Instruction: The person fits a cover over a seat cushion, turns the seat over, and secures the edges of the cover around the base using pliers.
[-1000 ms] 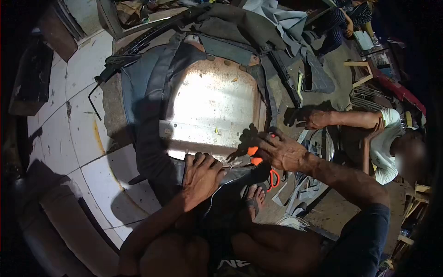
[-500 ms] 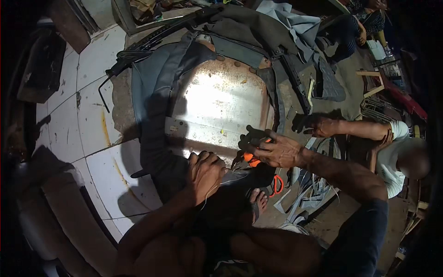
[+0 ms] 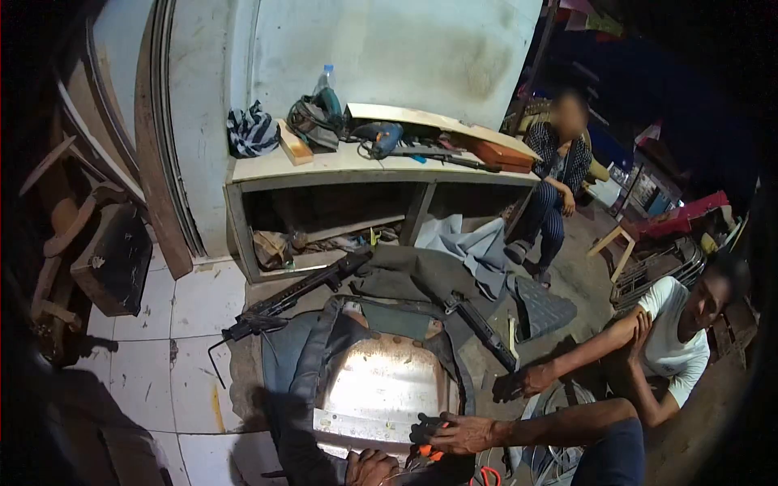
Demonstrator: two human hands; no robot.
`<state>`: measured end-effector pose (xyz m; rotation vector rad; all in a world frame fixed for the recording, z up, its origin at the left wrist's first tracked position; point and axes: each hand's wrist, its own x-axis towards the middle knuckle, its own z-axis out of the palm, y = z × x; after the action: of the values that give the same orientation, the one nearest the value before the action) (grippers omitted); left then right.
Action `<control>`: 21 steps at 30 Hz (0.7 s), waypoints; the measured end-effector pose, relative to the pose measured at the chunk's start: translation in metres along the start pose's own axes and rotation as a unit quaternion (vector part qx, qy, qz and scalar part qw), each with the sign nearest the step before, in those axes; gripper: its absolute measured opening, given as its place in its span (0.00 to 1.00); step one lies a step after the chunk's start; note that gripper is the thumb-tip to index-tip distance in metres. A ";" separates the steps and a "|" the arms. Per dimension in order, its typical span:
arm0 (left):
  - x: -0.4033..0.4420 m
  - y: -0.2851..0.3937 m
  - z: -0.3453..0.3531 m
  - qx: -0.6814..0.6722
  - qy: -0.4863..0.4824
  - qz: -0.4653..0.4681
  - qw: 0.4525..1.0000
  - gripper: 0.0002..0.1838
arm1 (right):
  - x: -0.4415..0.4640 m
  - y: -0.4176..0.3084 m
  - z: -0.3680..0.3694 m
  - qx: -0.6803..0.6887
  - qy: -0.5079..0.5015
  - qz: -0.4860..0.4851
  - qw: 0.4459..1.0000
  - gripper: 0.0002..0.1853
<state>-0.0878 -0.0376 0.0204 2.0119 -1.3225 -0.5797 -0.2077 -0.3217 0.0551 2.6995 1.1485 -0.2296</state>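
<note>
The metal pan (image 3: 385, 377) is lying on the floor (image 3: 146, 348), with the dark cover (image 3: 306, 389) running around its sides, and the person's two hands are staying apart at the pan's near edge. The left hand (image 3: 372, 468) is resting knuckles up at the near left corner, its fingers bending over; the fingertips are hiding from view, so whether it is gripping anything cannot be told. The right hand (image 3: 463, 435) is lying back upward by the near right corner, its fingers pointing left and closing around an orange-handled tool (image 3: 431, 453). The right forearm (image 3: 539, 428) is slanting in nearly level from a dark blue sleeve (image 3: 612, 454). A red loop handle (image 3: 489, 468) is showing just below that hand. Beyond the pan's right edge, a co-worker in a white shirt (image 3: 668, 332) is holding one arm outstretched, the hand (image 3: 535, 378) hanging near a black rail (image 3: 484, 334).
</note>
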 end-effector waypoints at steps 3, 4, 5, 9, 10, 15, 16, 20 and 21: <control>0.002 -0.012 0.014 0.019 0.010 0.032 0.999 0.10 | -0.002 0.000 0.008 -0.085 -0.006 -0.023 0.996 0.15; 0.001 -0.016 0.016 0.019 0.011 0.033 0.999 0.10 | -0.001 0.000 0.011 -0.097 -0.012 -0.031 0.995 0.16; 0.000 -0.018 0.018 0.010 0.009 0.037 0.999 0.10 | -0.003 -0.002 0.013 0.008 -0.015 0.011 1.000 0.18; 0.002 -0.009 0.008 0.055 -0.126 -0.054 0.989 0.14 | 0.011 0.002 -0.009 0.085 -0.079 0.044 0.992 0.25; 0.006 -0.044 0.049 0.039 -0.031 -0.021 0.999 0.12 | 0.016 0.002 -0.020 -0.005 -0.089 0.044 0.995 0.27; 0.010 -0.007 0.010 0.085 -0.006 0.005 0.996 0.08 | 0.002 0.025 0.066 0.298 -0.155 -0.115 0.935 0.13; 0.004 -0.013 0.013 0.063 0.016 0.014 0.998 0.08 | -0.004 0.024 0.108 0.402 -0.138 -0.199 0.883 0.14; 0.004 -0.010 0.012 0.043 0.016 0.014 0.999 0.09 | 0.009 0.041 0.059 0.654 -0.308 0.037 0.690 0.12; 0.008 -0.011 0.011 0.044 0.020 0.015 0.999 0.09 | 0.021 0.038 0.030 0.591 -0.331 0.082 0.731 0.11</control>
<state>-0.0852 -0.0454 0.0045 2.0612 -1.3730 -0.4725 -0.1676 -0.3401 0.0262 2.9631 0.5260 -2.3483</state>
